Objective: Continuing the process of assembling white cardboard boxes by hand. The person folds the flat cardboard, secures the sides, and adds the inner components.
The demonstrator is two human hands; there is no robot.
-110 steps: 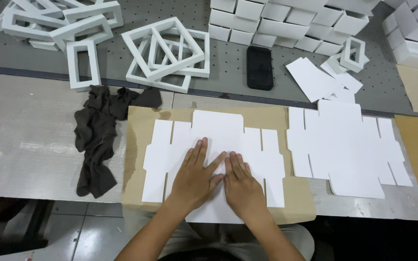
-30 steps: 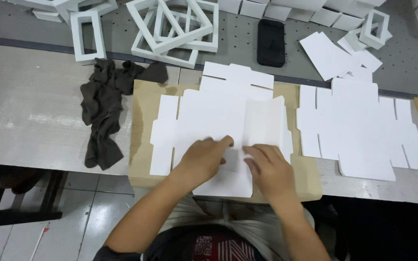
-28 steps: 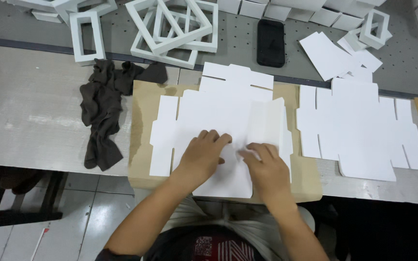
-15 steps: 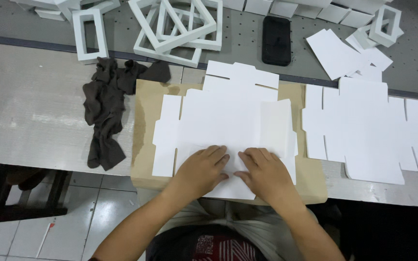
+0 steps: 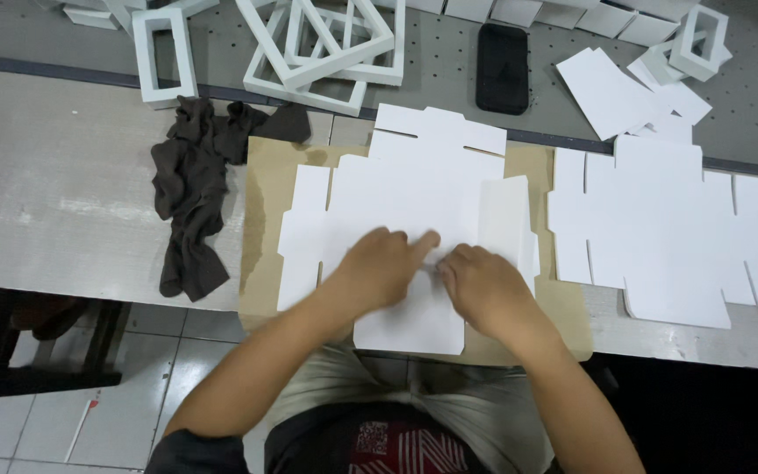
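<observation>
A flat white die-cut box blank (image 5: 405, 189) lies on a brown cardboard sheet (image 5: 261, 189) at the table's near edge. My left hand (image 5: 379, 268) presses flat on the blank's lower middle, index finger stretched to the right. Beside it my right hand (image 5: 480, 285) rests on the same blank with fingers curled, almost touching the left fingertip. The blank's right panel (image 5: 504, 219) is folded inward and stands slightly raised. Neither hand grips anything that I can see.
A stack of more white blanks (image 5: 660, 228) lies to the right. A dark brown cloth (image 5: 190, 193) is bunched at the left. Behind it are white folded frames (image 5: 326, 53), a black phone (image 5: 502, 57) and loose white card pieces (image 5: 616, 88).
Since the earliest frame the blank's right panel has been folded inward. Over the last second both hands have slid slightly along the lower part of the blank, staying close together.
</observation>
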